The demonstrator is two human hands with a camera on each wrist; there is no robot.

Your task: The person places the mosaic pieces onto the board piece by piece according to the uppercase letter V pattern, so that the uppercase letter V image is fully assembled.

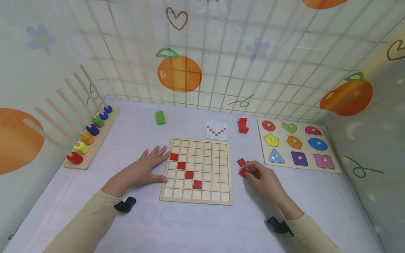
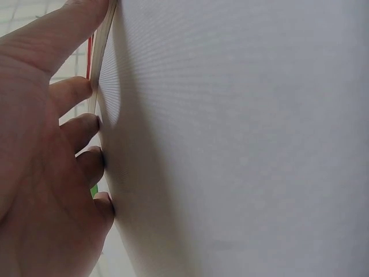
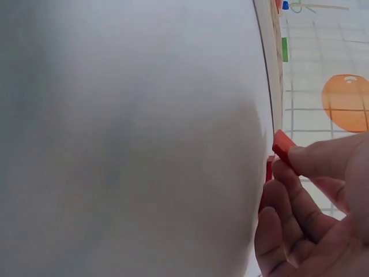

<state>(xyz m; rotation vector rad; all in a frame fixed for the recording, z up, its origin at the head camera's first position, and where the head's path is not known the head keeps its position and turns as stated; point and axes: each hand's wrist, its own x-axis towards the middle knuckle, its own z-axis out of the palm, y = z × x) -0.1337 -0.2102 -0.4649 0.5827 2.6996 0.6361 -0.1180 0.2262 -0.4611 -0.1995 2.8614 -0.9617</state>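
In the head view, the left hand (image 1: 145, 170) lies with its fingers spread and released along the left edge of the wooden grid board (image 1: 207, 166), which sits on the white table (image 1: 177, 226); four red tiles (image 1: 189, 174) step diagonally down its cells. Just right of the board, the right hand (image 1: 266, 181) grasps a red tile (image 1: 243, 172) between its fingers, next to loose red tiles (image 1: 241, 162). Behind the board lies a card (image 1: 216, 130) printed with a V of coloured squares on a grid; lettering (image 1: 209, 0) at the upper edge is cut off and unreadable. A shape puzzle (image 1: 282, 144) lies to the right. The left wrist view shows the outstretched thumb touching the board's edge. The right wrist view shows the pinched tile, tilted, with more red beside the fingers.
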